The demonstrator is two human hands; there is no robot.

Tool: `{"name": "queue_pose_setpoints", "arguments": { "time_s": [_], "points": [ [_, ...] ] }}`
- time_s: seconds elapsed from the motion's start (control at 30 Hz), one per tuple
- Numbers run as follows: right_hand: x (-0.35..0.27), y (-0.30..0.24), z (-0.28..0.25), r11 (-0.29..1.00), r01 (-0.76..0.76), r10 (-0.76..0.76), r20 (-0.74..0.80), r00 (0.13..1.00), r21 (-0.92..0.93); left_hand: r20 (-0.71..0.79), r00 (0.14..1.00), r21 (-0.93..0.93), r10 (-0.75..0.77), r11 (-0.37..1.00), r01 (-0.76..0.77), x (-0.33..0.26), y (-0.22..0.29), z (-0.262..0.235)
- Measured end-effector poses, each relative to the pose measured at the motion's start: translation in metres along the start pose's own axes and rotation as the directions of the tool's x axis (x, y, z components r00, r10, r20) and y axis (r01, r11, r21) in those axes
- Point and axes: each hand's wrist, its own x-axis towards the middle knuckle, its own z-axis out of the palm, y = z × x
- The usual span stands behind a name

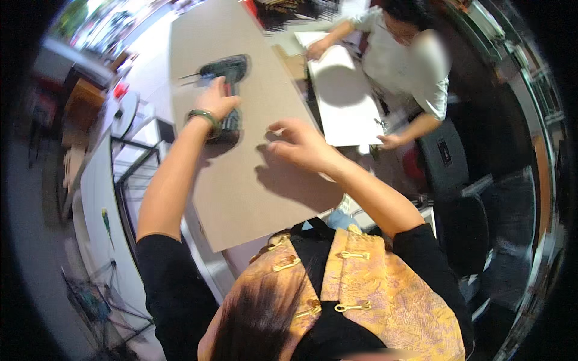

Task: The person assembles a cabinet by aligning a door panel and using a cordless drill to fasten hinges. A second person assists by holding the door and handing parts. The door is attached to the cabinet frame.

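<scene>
A dark cordless drill (226,66), blurred by motion, lies over the far left part of a long beige board (265,204). Its bit points left and its bulky battery end is toward me. My left hand (218,101), with a dark bracelet at the wrist, closes on the drill's handle; the fingertips are partly hidden behind the tool. To the right, my right hand (304,144) hovers over the board with fingers apart and nothing in them. It casts a shadow on the surface beneath.
Across to the right, a co-worker in a light shirt (403,72) holds a white panel (343,96) by its edges. A white tabletop (102,204) with a thin green-handled tool (106,221) stands at the left. Dark chairs (460,234) are at the right.
</scene>
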Motion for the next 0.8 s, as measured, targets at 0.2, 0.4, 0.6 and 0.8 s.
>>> {"name": "queue_pose_setpoints", "arguments": {
  "time_s": [0.2, 0.4, 0.6, 0.8],
  "points": [
    [-0.062, 0.022, -0.01, 0.856, 0.399, -0.404, 0.057, 0.913, -0.33, -0.116, 0.993, 0.657, 0.016, 0.752, 0.065, -0.005, 0.046, 0.003],
    [-0.098, 0.038, -0.03, 0.866, 0.466, -0.442, 0.158, 0.883, -0.179, -0.065, 0.836, 0.473, 0.544, 0.755, -0.454, -0.013, 0.14, 0.066],
    [-0.141, 0.087, -0.086, 0.962, 0.262, -0.26, -0.034, 0.965, 0.081, 0.12, 0.909, 0.49, 0.4, 0.772, -0.405, 0.01, 0.159, 0.113],
    [-0.219, 0.175, -0.143, 0.862, -0.445, 0.502, -0.282, 0.818, 0.244, 0.137, 0.896, 0.515, 0.423, 0.742, -0.429, 0.013, 0.145, 0.126]
  ]
}}
